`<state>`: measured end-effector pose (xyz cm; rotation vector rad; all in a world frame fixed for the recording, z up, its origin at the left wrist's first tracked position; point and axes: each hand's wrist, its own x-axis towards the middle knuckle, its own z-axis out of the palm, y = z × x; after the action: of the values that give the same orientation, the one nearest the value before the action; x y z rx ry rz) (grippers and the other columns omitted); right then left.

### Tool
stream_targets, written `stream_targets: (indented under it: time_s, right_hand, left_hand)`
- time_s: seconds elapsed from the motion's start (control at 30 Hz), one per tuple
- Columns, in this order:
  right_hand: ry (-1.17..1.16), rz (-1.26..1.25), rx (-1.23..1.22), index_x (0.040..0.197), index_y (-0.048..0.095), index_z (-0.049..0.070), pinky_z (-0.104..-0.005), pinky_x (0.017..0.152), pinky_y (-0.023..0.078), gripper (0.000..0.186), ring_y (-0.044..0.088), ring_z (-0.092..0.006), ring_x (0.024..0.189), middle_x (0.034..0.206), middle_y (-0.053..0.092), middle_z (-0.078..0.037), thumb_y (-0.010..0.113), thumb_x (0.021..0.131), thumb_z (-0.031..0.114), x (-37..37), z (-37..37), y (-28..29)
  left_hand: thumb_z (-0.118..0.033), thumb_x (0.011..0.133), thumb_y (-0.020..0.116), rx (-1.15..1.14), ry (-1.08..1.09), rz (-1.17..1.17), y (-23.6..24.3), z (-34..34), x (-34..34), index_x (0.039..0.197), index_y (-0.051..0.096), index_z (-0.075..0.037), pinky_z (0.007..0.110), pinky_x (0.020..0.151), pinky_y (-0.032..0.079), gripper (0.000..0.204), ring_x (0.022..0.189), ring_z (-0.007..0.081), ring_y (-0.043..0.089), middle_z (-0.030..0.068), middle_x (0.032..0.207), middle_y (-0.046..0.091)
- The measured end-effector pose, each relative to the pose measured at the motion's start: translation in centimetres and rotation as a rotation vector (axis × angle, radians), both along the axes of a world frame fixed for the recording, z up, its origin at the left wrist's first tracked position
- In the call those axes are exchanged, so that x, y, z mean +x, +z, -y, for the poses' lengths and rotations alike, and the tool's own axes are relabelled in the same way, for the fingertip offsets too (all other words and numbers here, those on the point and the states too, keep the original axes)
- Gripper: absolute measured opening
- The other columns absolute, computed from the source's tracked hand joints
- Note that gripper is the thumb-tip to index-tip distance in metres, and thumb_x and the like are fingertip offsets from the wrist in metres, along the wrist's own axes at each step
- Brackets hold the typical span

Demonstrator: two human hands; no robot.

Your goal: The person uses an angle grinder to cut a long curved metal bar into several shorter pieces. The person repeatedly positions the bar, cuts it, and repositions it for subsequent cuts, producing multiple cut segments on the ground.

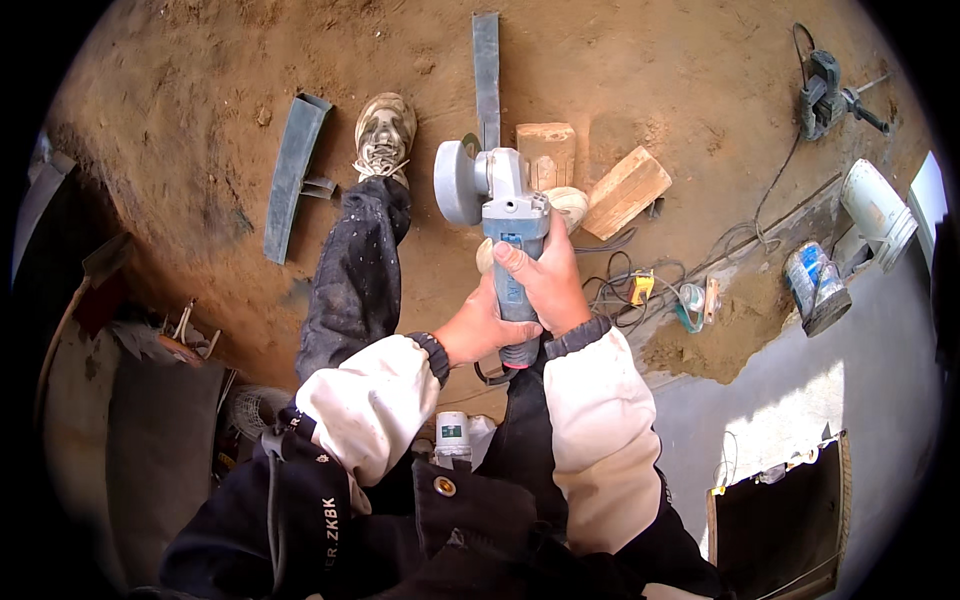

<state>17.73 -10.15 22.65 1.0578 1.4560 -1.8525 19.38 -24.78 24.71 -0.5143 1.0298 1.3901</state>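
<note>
Grey and blue, an angle grinder [515, 230] sits at the middle of the head view, upright in the frame with its handle end toward the wearer and its rounded guard out to the left. Both hands are closed around it: the left hand [472, 325] wraps the lower part of the body, its thumb across the handle, while the right hand [550, 280] grips higher along the right side, thumb laid over the casing. Just beyond the tool's head lies a grey metal bar [486, 75] on bare brown soil; whether the disc touches it cannot be told. Near the head, on the right, are a wooden block [546, 150] and a second, angled timber offcut [628, 192]. Left of the wearer's left shoe [385, 135] rests a grey rectangular tube [294, 185]. Farther right lie a yellow socket block [641, 288] among loose cables, a power drill [822, 95] and a white bucket [875, 210].
</note>
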Motion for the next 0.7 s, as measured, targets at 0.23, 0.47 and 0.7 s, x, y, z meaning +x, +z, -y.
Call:
stream_targets:
  time_s: [0.23, 0.47, 0.7]
  right_hand:
    - [0.033, 0.170, 0.087, 0.133, 0.047, -0.006, -0.0380, 0.092, 0.052, 0.079, 0.064, -0.0257, 0.104, 0.117, 0.064, -0.018, 0.083, 0.086, 0.047, 3.5, -0.1, -1.9]
    - [-0.029, 0.358, 0.042, 0.126, 0.050, -0.009, -0.0360, 0.084, 0.053, 0.071, 0.065, -0.0235, 0.099, 0.111, 0.066, -0.019, 0.082, 0.085, 0.040, 4.2, -1.9, -3.3]
    - [-0.044, 0.418, 0.016, 0.123, 0.051, -0.007, -0.0385, 0.087, 0.054, 0.067, 0.066, -0.0258, 0.101, 0.113, 0.067, -0.019, 0.082, 0.086, 0.039, 7.2, 1.0, -9.0]
  left_hand:
    - [-0.011, 0.091, 0.079, -0.050, 0.017, 0.169, 1.7, -1.6, 1.6, 0.151, 0.026, -0.001, 0.040, 0.111, 0.045, 0.081, 0.130, 0.0231, 0.053, 0.0123, 0.136, 0.055]
    - [-0.026, 0.091, 0.078, -0.066, -0.017, 0.411, -0.3, -3.0, -1.4, 0.151, 0.028, 0.002, 0.045, 0.116, 0.039, 0.084, 0.133, 0.0274, 0.051, 0.0144, 0.141, 0.053]
    - [-0.044, 0.096, 0.070, -0.358, 0.146, 0.447, -9.1, -3.3, 0.5, 0.137, 0.053, -0.002, 0.043, 0.104, 0.046, 0.061, 0.120, 0.0229, 0.059, 0.0102, 0.130, 0.061]
